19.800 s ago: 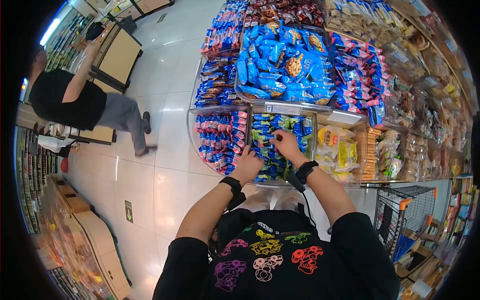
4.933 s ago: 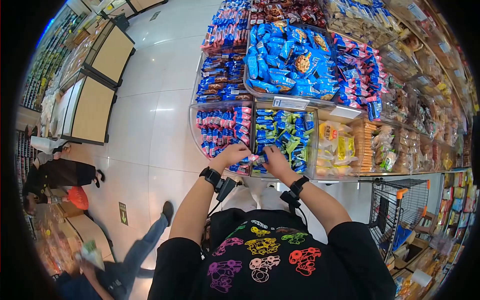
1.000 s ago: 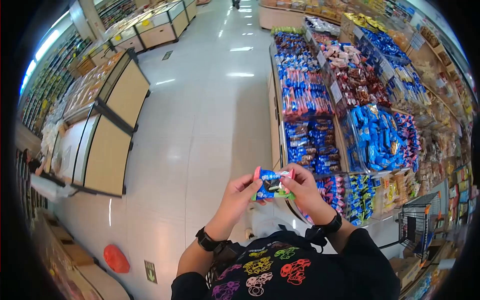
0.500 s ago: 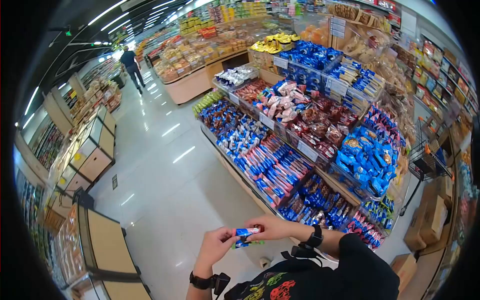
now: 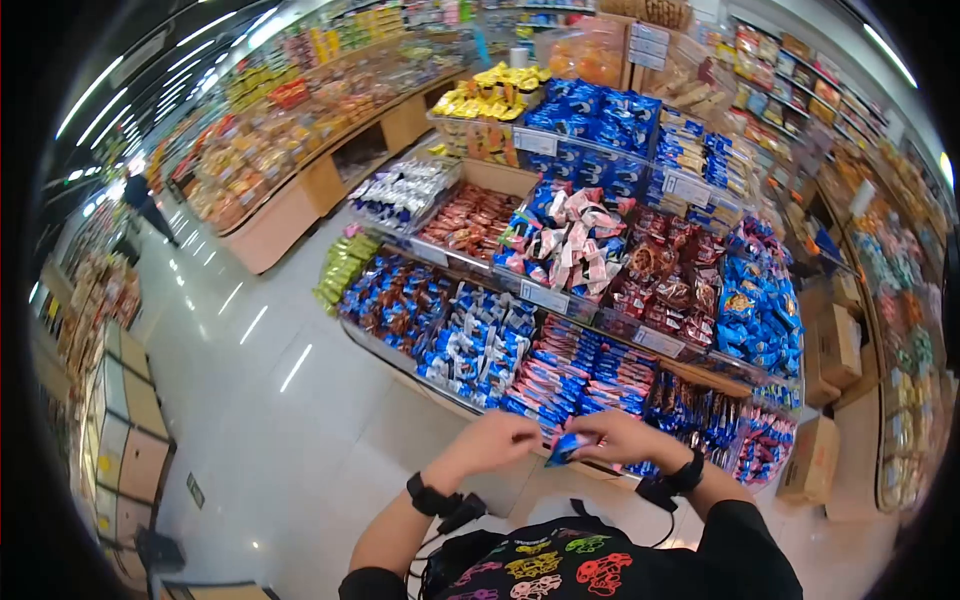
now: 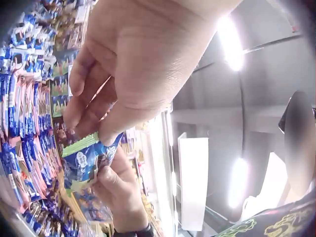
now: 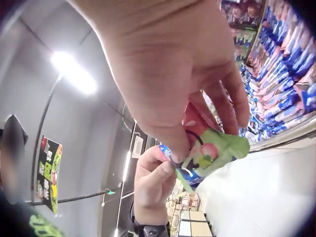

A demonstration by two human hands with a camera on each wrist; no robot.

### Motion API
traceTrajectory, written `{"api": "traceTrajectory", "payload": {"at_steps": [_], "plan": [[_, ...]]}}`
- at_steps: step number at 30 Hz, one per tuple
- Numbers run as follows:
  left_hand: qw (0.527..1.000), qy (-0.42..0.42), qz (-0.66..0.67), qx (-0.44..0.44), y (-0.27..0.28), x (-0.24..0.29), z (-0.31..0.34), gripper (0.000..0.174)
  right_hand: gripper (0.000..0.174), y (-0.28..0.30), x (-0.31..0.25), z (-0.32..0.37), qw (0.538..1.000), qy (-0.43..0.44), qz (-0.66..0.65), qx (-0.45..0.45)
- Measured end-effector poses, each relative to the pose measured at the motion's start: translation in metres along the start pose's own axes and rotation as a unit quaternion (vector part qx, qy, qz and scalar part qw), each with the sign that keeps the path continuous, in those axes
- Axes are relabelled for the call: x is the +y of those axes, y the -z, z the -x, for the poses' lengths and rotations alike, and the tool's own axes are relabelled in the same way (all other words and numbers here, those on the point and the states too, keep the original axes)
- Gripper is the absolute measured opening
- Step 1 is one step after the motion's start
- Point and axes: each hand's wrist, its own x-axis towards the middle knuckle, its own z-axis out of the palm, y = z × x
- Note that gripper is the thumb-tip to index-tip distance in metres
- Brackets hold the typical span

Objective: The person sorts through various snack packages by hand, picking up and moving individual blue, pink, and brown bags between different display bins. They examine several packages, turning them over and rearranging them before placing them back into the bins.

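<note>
While the snack packet [image 5: 562,447] is up in front of the chest, each hand pinches one end of it.
Its long axis runs hand to hand, with the left hand [image 5: 495,440] on one end and the right hand [image 5: 625,437] on the other. Thumbs and fingers are curled tight on the wrapper, neither hand nearer. The head view shows only a blue sliver; the wrist views show the green edge and print. Snack shelves [image 5: 560,300] stand just beyond.

The packet [image 5: 562,447] is pinched between the left hand [image 5: 497,441] and the right hand [image 5: 625,437], just before the tiered shelf [image 5: 545,297]. The floor [image 5: 270,400] lies left of the shelf, with another stand [image 5: 290,195] beyond it, and cardboard boxes [image 5: 812,460] sit on the floor at the shelf's right end.
</note>
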Motion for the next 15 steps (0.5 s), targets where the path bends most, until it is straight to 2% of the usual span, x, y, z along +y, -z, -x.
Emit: {"api": "traceTrajectory", "payload": {"at_steps": [1, 2, 4, 5, 6, 7, 8, 10, 11, 13, 15], "plan": [[1.0, 0.006, 0.007, -0.023, 0.014, -0.014, -0.015, 0.012, 0.035, 0.009, 0.005, -0.002, 0.997, -0.01, 0.063, 0.041], [1.0, 0.007, 0.018, -0.001, 0.027, -0.03, -0.03, 0.011, 0.035, 0.02, 0.01, -0.004, 0.988, -0.02, 0.127, 0.08], [1.0, 0.0, 0.01, 0.018, 0.053, -0.068, -0.067, 0.012, 0.036, 0.044, 0.004, 0.0, 0.975, -0.087, 0.131, 0.158], [0.999, 0.037, 0.005, 0.036, 0.063, -0.086, -0.084, 0.013, 0.036, 0.058, 0.007, 0.001, 0.963, -0.096, 0.162, 0.192], [0.996, 0.006, -0.058, 0.069, 0.074, -0.102, -0.101, 0.013, 0.035, 0.067, 0.01, 0.002, 0.951, -0.107, 0.188, 0.219], [0.994, 0.023, 0.007, 0.104, 0.087, -0.11, -0.118, 0.017, 0.036, 0.078, 0.006, -0.003, 0.947, -0.134, 0.142, 0.256], [0.987, 0.061, 0.0, 0.149, 0.093, -0.123, -0.133, 0.018, 0.035, 0.086, 0.007, -0.009, 0.931, -0.139, 0.121, 0.316], [0.975, 0.044, -0.009, 0.217, 0.101, -0.154, -0.161, 0.022, 0.035, 0.102, 0.011, -0.029, 0.909, -0.182, 0.116, 0.358], [0.974, 0.06, 0.003, 0.221, 0.107, -0.162, -0.174, 0.025, 0.035, 0.101, 0.016, -0.039, 0.906, -0.189, 0.107, 0.362], [0.97, 0.049, 0.001, 0.238, 0.124, -0.179, -0.206, 0.034, 0.034, 0.11, 0.029, -0.065, 0.888, -0.134, 0.093, 0.429], [0.963, 0.047, 0.016, 0.266, 0.124, -0.208, -0.243, 0.036, 0.033, 0.117, 0.02, -0.091, 0.895, -0.096, 0.122, 0.418]]}}
